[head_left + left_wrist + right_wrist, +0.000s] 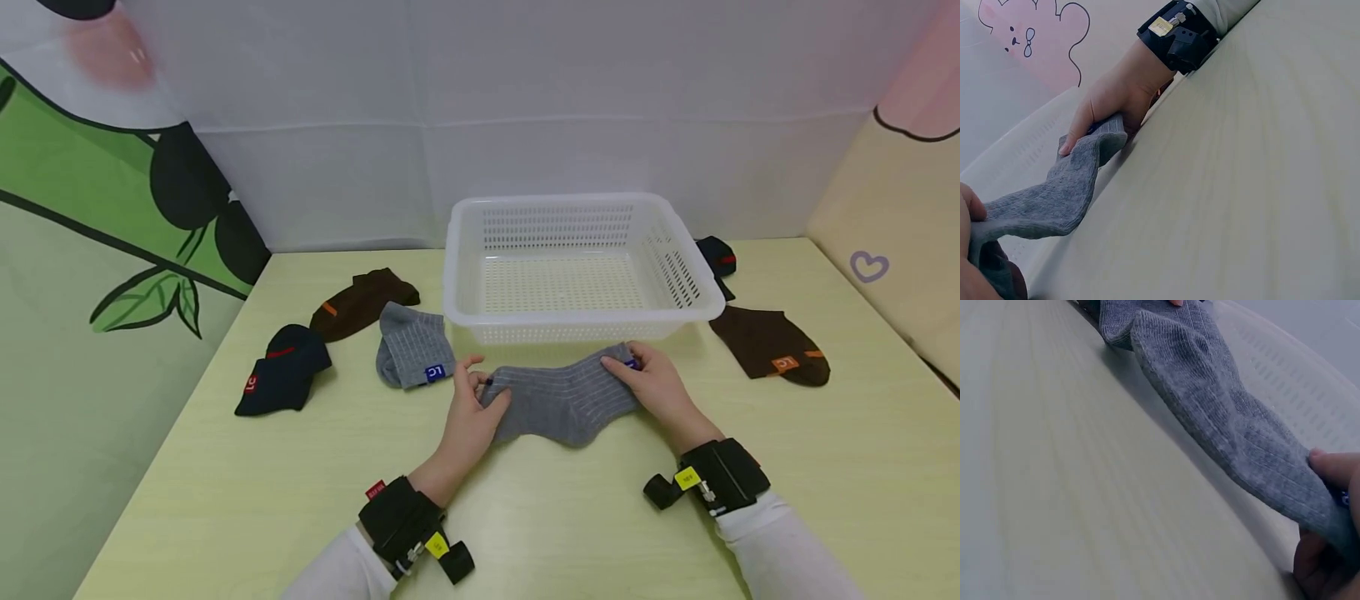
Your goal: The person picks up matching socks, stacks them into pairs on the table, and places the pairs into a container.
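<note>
The grey sock (566,404) is stretched between the two hands, above the near middle of the surface (585,533) and on the near side of the white basket. The left hand (468,417) pinches its left end with the thumb on top, and the right hand (663,383) grips the right end, beside a small blue label (633,364). Both hands are therefore occupied with the same sock.

I judge this sock to be light, very soft and not fragile. Its middle sags and folds, so one should expect that it bends freely. The knit has raised ribs and looks a little fuzzy, thus it probably does not slip; the two ends seem the good places to hold.

Just left of it lies a folded grey sock (412,346), with similar ribs and a blue label. Behind the hands stands the white basket (585,321), apparently of plastic, rectangular, with rounded corners and perforated walls.

Farther out, on the left, are a brown sock (363,304) and a dark sock (281,371); on the right, another brown sock (772,346) with orange marks, and, partly hidden by the basket, another dark item (716,256).
</note>
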{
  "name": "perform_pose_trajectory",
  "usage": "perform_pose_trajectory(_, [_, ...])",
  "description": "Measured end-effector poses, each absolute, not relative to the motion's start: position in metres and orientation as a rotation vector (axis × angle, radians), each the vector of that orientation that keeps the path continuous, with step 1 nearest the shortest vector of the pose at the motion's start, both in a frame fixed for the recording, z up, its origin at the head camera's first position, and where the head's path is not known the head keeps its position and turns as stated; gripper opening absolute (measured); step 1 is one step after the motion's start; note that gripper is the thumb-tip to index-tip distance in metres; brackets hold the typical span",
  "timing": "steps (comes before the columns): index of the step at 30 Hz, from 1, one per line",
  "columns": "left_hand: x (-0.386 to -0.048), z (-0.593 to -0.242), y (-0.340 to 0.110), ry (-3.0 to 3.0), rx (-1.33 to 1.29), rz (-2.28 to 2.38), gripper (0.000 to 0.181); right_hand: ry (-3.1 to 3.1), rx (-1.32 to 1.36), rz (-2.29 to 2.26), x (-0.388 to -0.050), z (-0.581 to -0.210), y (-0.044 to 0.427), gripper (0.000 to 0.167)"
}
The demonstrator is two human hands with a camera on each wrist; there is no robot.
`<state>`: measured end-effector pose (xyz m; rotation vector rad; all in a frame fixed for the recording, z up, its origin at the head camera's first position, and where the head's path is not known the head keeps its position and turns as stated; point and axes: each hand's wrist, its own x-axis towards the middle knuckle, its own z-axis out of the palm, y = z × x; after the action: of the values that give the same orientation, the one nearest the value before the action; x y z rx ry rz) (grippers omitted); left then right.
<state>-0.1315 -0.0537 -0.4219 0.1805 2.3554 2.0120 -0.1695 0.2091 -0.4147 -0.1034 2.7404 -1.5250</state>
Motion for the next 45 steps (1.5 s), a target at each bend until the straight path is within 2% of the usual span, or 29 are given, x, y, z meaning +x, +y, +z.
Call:
perform_pose_trajectory(4, [-0.131,-0.421,-0.056,2.323,0.169,2.019,0.043,2.772,-0.083,-1.519,-0.169,-0.414,0.210,0.026])
perform_pose_trajectory(10, [-0.131,-0.422,-0.057,2.287,0.130,2.055,0.048,2.756,-0.012,-1.540,-0.169,-0.413,0.213,0.029])
perform_pose_trajectory(19, [-0.135,-0.424,-0.052,2.257,0.079,2.152,0.037,2.746,0.055,-1.564,-0.164,-0.411,0.224,0.030])
perform_pose_trajectory(26, [-0.142,-0.426,-0.052,2.426,0.070,2.103,0.013,2.696,0.118,-1.616,-0.160,-0.410,0.231,0.031])
perform_pose_trajectory(30, [-0.146,-0.426,-0.055,2.450,0.138,2.070,0.006,2.657,0.164,-1.652,-0.158,-0.411,0.235,0.037])
perform_pose_trajectory(36, [-0.148,-0.423,-0.061,2.487,0.199,1.955,0.013,2.600,0.112,-1.775,-0.159,-0.413,0.237,0.044])
perform_pose_trajectory(42, [-0.151,-0.423,-0.064,2.609,0.086,1.848,0.025,2.791,0.009,-1.622,-0.161,-0.416,0.232,0.020])
perform_pose_trajectory(45, [-0.153,-0.423,-0.065,2.611,0.051,1.830,0.032,2.873,0.003,-1.510,-0.160,-0.415,0.231,0.019])
